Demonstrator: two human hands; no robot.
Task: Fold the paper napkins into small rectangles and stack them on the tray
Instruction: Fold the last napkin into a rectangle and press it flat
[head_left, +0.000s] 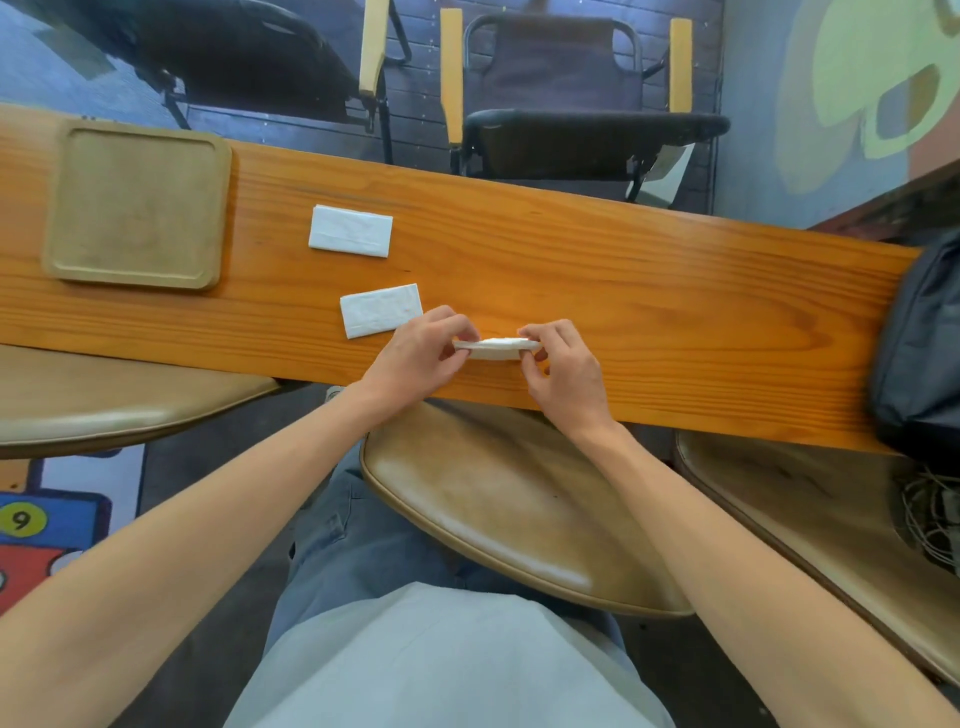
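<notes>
A white paper napkin (497, 348) is held just above the wooden table's near edge, folded over into a narrow strip. My left hand (423, 358) pinches its left end and my right hand (563, 371) pinches its right end. Two folded white napkins lie flat on the table: one folded napkin (381, 310) just left of my left hand, the other folded napkin (350, 230) farther back. The tan wooden tray (136, 203) sits at the far left of the table with nothing on it.
The long orange wooden table (623, 291) runs across the view. A black bag (922, 343) rests on its right end. Tan stool seats (511, 509) stand on my side, and dark chairs (566, 104) stand behind the table.
</notes>
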